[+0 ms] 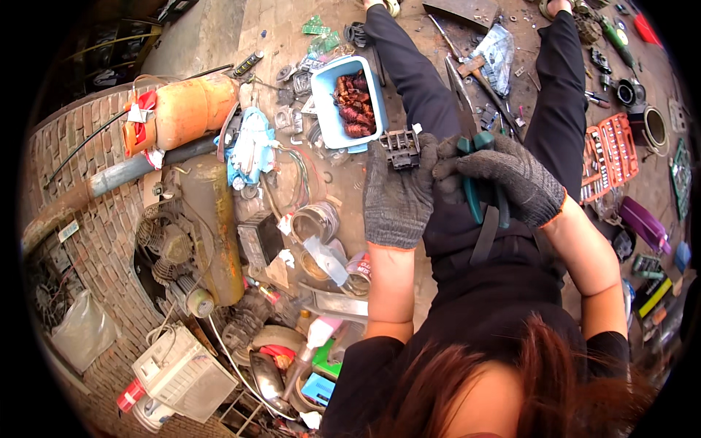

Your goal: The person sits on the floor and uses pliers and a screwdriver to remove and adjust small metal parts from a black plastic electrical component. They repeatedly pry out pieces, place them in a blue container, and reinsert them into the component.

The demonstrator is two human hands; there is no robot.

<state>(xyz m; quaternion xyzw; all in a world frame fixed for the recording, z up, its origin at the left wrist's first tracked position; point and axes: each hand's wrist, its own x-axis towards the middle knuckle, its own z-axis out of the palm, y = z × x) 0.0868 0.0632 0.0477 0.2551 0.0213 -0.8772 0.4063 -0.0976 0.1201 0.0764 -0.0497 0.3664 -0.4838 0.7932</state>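
Observation:
Both my hands wear dark grey knit gloves with orange cuffs. My left hand (398, 201) is closed around a small blocky dark part (401, 149) with a row of metal pieces, perhaps a switch or contactor block. Close beside it, my right hand (511, 179) grips pliers with teal handles (471, 198). The jaws of the pliers are hard to make out among the fingers. Just beyond my left hand stands a light blue plastic tub (374, 98) holding reddish-brown copper coils (354, 106).
A hammer (471, 67) and a clear plastic bag (496, 55) lie between my legs. On the right sits an orange socket set case (621, 150). An orange gas cylinder (197, 102), wire coils (315, 219), motors and scrap crowd the left.

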